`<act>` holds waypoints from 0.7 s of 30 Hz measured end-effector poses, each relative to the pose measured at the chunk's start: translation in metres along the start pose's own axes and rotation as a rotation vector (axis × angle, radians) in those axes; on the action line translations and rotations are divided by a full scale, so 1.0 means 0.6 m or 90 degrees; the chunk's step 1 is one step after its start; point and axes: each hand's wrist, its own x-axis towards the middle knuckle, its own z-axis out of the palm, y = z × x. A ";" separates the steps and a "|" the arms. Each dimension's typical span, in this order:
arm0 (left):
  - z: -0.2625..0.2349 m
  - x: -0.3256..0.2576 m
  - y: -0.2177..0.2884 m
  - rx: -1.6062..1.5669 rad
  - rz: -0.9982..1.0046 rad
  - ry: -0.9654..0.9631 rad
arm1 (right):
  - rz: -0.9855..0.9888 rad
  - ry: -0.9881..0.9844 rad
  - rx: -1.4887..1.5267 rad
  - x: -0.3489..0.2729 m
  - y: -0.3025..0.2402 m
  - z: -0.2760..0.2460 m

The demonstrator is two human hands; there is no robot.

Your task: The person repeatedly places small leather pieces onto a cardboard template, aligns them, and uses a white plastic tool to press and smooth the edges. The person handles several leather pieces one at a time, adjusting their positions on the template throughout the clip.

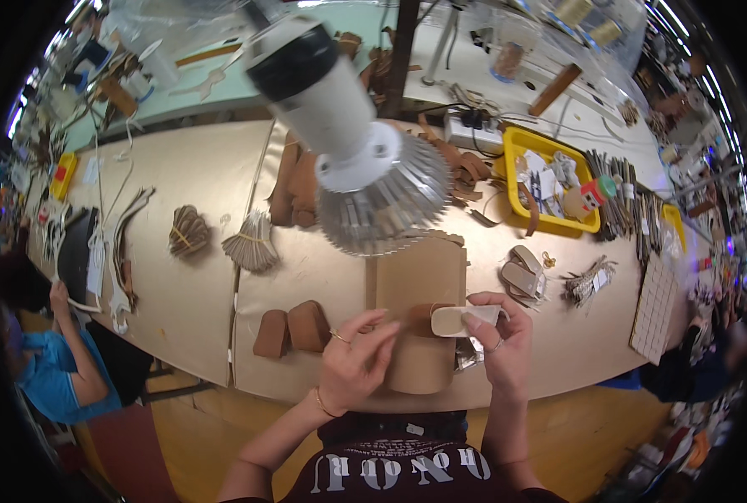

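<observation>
1. The right hand [501, 337] pinches a pale beige, rounded leather piece [464, 319] between thumb and forefinger, just above the near end of a tan rectangular cardboard sheet [422, 289] on the beige worktop [189, 302]. The left hand [355, 359] rests on the sheet's left near edge, fingers [372, 323] loosely spread and reaching toward a small brown leather piece [424, 317] that lies against the pale one.
2. Risk, as I judge it: the pale piece is held only at 1 end, so a loosened pinch could let it swing or drop onto the sheet and land out of line with the brown piece.
3. Risk: the grey finned lamp head on its white and black neck [365, 168] hangs just beyond the far end of the sheet; a hand raised quickly could knock it and shift the light.
4. Risk: 2 brown rounded leather pieces [294, 329] sit just left of the sheet, near the left wrist; a sweep of the forearm could push them off the near worktop edge.
5. Packages: a yellow rectangular plastic tray [524, 151] stands to the far right of the sheet, holding papers and a small figure with a red and green top. A crumpled clear wrapper [471, 354] lies at the sheet's right near corner, under the right hand.
6. Labels: a pale grid-patterned rectangular card [654, 306] lies well right of the sheet; a small yellow box with a red patch [61, 174] lies far to its left. Any print is too small to tell.
</observation>
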 end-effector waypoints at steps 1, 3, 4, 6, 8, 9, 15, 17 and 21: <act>0.004 -0.009 -0.001 -0.008 0.028 0.009 | -0.004 0.000 -0.023 -0.004 0.005 0.007; 0.013 -0.019 -0.002 -0.001 0.024 0.007 | 0.011 0.002 -0.044 -0.008 0.013 0.017; 0.016 -0.021 -0.003 -0.001 0.024 0.004 | 0.008 0.003 -0.055 -0.008 0.015 0.021; 0.017 -0.023 -0.006 -0.017 0.025 -0.019 | 0.006 0.015 -0.072 -0.009 0.018 0.027; 0.019 -0.022 -0.008 -0.038 0.021 -0.039 | 0.041 0.022 -0.088 -0.013 0.015 0.026; 0.018 -0.021 -0.010 -0.042 0.026 -0.043 | 0.062 0.031 -0.098 -0.013 0.013 0.026; 0.016 -0.026 -0.012 -0.047 0.028 -0.067 | -0.025 0.014 -0.117 -0.008 0.017 0.031; 0.018 -0.025 -0.013 -0.049 0.032 -0.065 | -0.057 0.007 -0.127 -0.005 0.018 0.032; 0.020 -0.025 -0.014 -0.046 0.035 -0.059 | -0.053 0.007 -0.148 -0.005 0.017 0.031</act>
